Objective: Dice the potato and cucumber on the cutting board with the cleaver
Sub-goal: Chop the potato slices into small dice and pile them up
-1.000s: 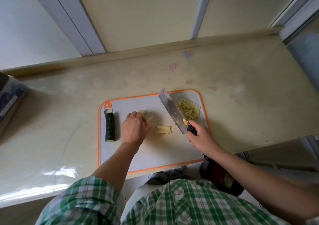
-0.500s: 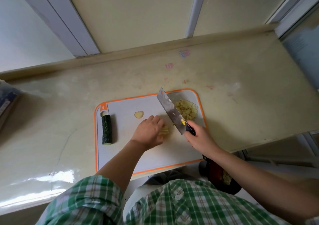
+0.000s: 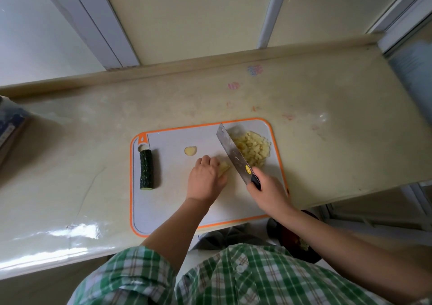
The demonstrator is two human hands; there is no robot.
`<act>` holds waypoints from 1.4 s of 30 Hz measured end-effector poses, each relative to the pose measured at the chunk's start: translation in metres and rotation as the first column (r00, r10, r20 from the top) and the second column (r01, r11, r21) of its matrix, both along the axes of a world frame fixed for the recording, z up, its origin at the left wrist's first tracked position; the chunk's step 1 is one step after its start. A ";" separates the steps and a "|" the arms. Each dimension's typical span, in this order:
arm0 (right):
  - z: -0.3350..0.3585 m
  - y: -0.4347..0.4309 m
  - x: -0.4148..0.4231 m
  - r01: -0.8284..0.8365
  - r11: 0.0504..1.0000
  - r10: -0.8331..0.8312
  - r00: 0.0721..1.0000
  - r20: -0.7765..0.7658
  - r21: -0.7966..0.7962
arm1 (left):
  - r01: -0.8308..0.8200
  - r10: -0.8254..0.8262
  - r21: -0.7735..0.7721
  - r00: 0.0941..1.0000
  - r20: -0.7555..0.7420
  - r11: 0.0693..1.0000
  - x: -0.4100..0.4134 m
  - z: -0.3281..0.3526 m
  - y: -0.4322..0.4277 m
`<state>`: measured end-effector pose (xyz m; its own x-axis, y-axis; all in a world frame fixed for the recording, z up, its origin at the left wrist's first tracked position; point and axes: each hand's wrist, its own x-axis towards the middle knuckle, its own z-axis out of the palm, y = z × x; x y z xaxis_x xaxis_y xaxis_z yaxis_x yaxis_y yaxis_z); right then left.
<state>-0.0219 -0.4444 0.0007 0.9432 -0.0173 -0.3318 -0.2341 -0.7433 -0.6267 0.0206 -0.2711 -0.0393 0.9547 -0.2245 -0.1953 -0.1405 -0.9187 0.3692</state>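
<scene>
Left hand [image 3: 205, 179] curls over the potato strips [image 3: 224, 168]; right hand [image 3: 267, 193] grips the cleaver [image 3: 232, 153]. Cucumber [image 3: 146, 169] lies at the cutting board's [image 3: 163, 201] nine o'clock.

the left hand [image 3: 205, 179] is curled knuckles-up over the potato piece [image 3: 225, 167], and the right hand [image 3: 267, 191] is wrapped round the cleaver [image 3: 232, 151] handle.

1. The cleaver [image 3: 232, 151] had a bare metal blade — dully shiny — and a black handle.
2. The cutting board [image 3: 168, 197] looked like smooth matt plastic.
3. The cucumber [image 3: 146, 172] skin was bumpy.
4. The countertop [image 3: 81, 141] was glossy; the shirt [image 3: 233, 279] was woven cloth.
</scene>
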 end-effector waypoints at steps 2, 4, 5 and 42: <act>-0.003 0.001 0.001 -0.051 0.993 0.050 0.999 -0.014 -0.102 | -0.008 0.009 -0.035 1.000 0.022 0.999 -0.003 0.001 0.005; -0.003 0.003 0.008 -0.121 0.964 0.120 0.993 -0.019 -0.237 | -0.016 0.017 -0.039 1.000 0.021 0.999 -0.003 0.001 0.010; -0.001 0.004 0.012 -0.135 0.949 0.140 0.990 -0.003 -0.286 | -0.016 0.017 -0.042 1.000 0.015 0.999 -0.003 0.001 0.011; -0.010 0.034 0.012 -0.192 0.937 0.213 0.976 0.043 -0.292 | -0.051 0.044 -0.128 0.997 -0.058 0.991 0.003 0.007 0.010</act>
